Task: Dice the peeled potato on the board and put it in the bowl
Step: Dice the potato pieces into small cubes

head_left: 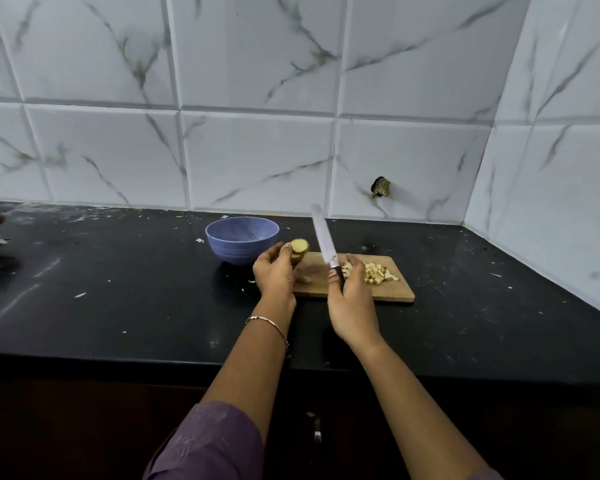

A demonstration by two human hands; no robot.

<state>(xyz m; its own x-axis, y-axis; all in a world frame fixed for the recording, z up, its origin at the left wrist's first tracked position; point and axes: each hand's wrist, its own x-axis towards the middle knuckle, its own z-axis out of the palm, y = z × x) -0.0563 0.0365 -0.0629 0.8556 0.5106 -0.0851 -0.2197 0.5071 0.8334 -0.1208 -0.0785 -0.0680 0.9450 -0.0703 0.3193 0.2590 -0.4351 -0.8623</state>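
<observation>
Roughly, we are sitting somewhere past the midpoint of the job. We are gripping the knife (323, 237) by its dark handle in our right hand (352, 299), fingers curled round it, and the blade is pointing up and away from us over the board (392, 294), blurred and touching nothing. Our left hand (274, 271) is pinching the uncut chunk of potato (299, 249) between thumb and fingertips, and the chunk is hanging in the air above the left end of the board, just beside the bowl (241, 237). A pile of dice (376, 271) is lying on the right half of the board, partly hidden behind our right hand, so a good share of the cutting is looking done. A small pale scrap (305, 279) is lying on the board near our left hand; we are not managing to tell whether it is a trimming or a piece waiting for the knife. The bowl is standing on the counter (118, 289) just off the board's far left corner, and we are seeing no potato in the part of its inside that is showing. So, as we are judging it, two things are remaining: the chunk in our left hand is needing to go down on the board and be cut into cubes, and then all the dice are needing to go into the bowl, a step not yet begun.
</observation>
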